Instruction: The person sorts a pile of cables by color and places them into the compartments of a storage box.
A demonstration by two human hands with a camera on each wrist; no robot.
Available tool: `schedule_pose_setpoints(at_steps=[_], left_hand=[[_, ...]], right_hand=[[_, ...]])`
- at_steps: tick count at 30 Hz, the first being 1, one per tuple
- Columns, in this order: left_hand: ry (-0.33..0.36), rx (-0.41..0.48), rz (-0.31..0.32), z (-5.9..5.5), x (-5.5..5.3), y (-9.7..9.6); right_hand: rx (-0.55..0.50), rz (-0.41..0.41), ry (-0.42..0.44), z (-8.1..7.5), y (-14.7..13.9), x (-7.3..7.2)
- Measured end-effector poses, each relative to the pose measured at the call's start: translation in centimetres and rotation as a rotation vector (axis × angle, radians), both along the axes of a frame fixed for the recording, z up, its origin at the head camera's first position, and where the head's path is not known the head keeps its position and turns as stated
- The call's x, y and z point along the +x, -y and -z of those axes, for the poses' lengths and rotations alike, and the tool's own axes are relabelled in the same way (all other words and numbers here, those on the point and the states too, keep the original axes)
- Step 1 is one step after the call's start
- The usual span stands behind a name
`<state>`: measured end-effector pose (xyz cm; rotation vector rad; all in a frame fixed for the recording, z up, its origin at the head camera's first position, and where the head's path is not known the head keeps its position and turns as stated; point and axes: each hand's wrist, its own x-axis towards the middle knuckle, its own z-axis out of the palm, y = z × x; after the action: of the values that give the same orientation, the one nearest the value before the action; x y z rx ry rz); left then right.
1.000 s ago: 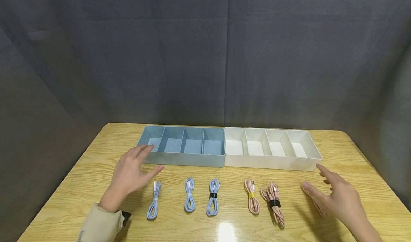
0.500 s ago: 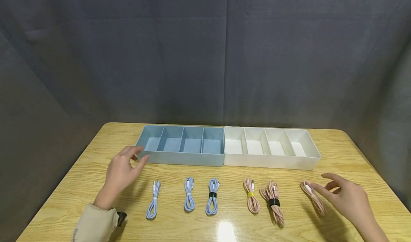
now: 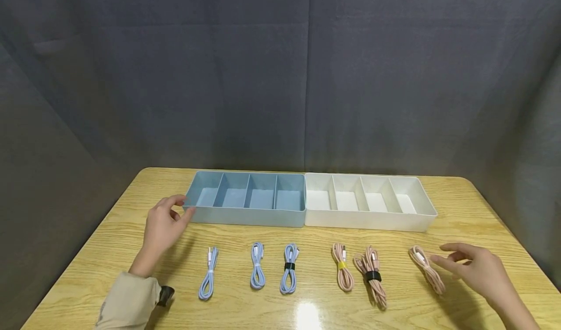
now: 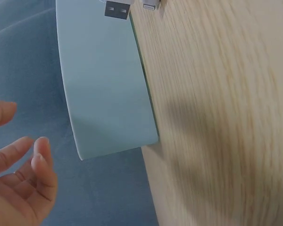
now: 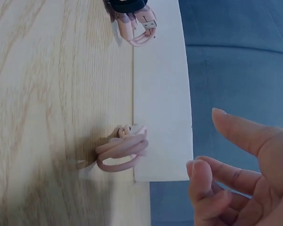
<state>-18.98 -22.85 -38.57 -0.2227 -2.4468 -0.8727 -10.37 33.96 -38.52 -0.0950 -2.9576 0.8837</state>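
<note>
My left hand (image 3: 164, 225) is at the front left corner of a blue four-compartment box (image 3: 250, 216), thumb and fingers apart. In the left wrist view, nothing lies between the fingers (image 4: 45, 174), and the blue box's wall (image 4: 104, 84) is beside them. On the other side, my right hand (image 3: 477, 271) hovers with loosely bent fingers, holding nothing. Nearest to it is a bundled pink cable (image 3: 431, 274) on the table, just left of the fingertips; the same cable (image 5: 122, 146) appears in the right wrist view. A white divided box (image 3: 368, 220) adjoins the blue one.
Three bundled blue cables, at left (image 3: 207, 281), middle (image 3: 257, 271) and right (image 3: 288, 284), lie before the blue box. Two more pink cables, one yellow-strapped (image 3: 346, 279) and one black-strapped (image 3: 378, 291), lie before the white box. A dark curtain (image 3: 280, 77) hangs behind the wooden table (image 3: 109, 252).
My left hand has moved left and slightly down to the blue box's corner. The right hand has drawn back to the right, uncovering the rightmost pink cable.
</note>
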Motion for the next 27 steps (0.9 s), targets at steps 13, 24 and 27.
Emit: schedule_pose_setpoints(at_steps=[13, 24, 27], left_hand=[[0.239, 0.102, -0.061, 0.3, -1.3, 0.9], [0.517, 0.169, -0.059, -0.1, -2.3, 1.5], [0.544, 0.190, -0.040, 0.2, -2.6, 1.6]], right_hand=[[-0.187, -0.004, 0.286, 0.9, -1.8, -0.4], [-0.233, -0.018, 0.371, 1.6, -2.7, -0.5], [-0.236, -0.026, 0.390, 1.8, -2.9, -0.5]])
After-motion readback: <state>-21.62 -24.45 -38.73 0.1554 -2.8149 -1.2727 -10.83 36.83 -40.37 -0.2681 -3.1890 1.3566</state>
